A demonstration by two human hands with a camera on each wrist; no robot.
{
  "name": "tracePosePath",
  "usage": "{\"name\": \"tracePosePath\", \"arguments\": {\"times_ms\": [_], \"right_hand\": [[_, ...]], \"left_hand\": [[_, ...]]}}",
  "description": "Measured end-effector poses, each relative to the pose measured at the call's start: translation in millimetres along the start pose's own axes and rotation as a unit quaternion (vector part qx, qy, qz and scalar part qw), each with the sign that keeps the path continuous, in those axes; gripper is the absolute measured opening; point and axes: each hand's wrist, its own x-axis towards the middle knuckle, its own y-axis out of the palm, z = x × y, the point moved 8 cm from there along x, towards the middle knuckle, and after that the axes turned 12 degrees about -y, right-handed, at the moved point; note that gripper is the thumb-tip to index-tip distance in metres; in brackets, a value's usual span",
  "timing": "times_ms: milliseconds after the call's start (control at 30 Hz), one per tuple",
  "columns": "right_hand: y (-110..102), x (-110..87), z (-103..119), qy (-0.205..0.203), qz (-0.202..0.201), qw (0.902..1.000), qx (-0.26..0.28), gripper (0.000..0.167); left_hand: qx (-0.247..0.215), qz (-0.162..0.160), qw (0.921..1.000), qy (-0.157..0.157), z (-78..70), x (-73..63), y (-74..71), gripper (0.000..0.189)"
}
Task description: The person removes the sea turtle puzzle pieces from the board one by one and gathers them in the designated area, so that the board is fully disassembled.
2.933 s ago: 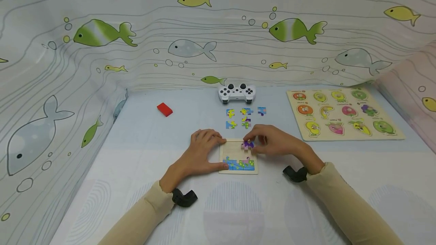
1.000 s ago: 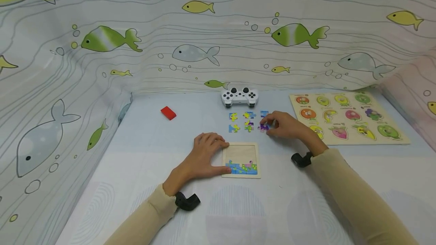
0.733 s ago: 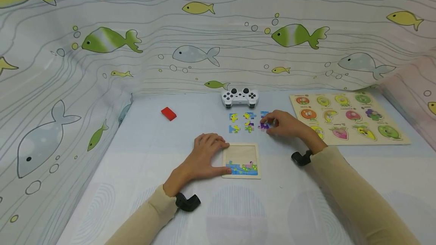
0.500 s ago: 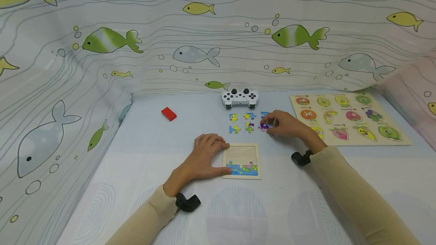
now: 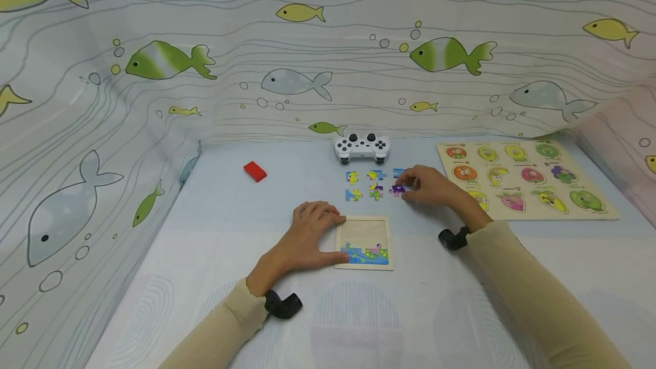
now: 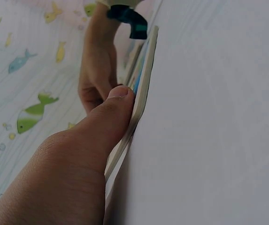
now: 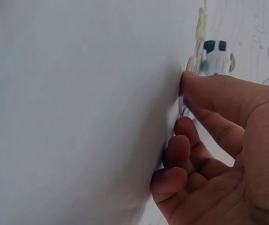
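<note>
My left hand [image 5: 307, 235] holds a small wooden puzzle tray [image 5: 364, 268] at its left side, thumb over the lower corner and index finger at the upper one. A row of blue, green and pink puzzle pieces [image 5: 366, 256] fills the tray's near part; its far part shows bare wood. In the left wrist view the thumb [image 6: 118, 101] presses on the tray's rim. Beyond the tray, my right hand [image 5: 427, 187] pinches a purple puzzle piece [image 5: 397, 190] between thumb and fingers, low at the table. In the right wrist view the thumb [image 7: 214, 91] covers most of that piece.
Several loose puzzle pieces [image 5: 376, 191] lie in rows left of the right hand. A white game controller [image 5: 361, 148] sits behind them. A red block [image 5: 254, 171] lies at the left, and a wooden fruit puzzle board [image 5: 528, 181] at the right. A fish-patterned cloth [image 5: 287, 44] rises behind.
Earlier the right hand held the purple piece over the tray; it has carried it away and to the right, beside the loose pieces. Lately both hands stay nearly still, the left on the tray.
</note>
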Motion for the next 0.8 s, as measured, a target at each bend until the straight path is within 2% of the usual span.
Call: {"name": "tracePosePath", "arguments": {"times_ms": [267,567,800], "right_hand": [[0.1,-0.3,-3.4,0.015,0.002,0.9999,0.004,0.029],[-1.1,-1.7,-4.7,0.011,-0.010,0.9998,0.014,0.029],[-1.1,-6.5,5.9,-0.002,-0.022,0.9992,0.033,0.031]], "left_hand": [[0.006,0.000,1.0000,-0.001,0.7,0.6,1.3,0.073],[0.009,0.001,1.0000,-0.002,1.7,0.8,3.0,0.074],[0.005,-0.002,1.0000,0.004,0.7,1.5,1.8,0.074]]}}
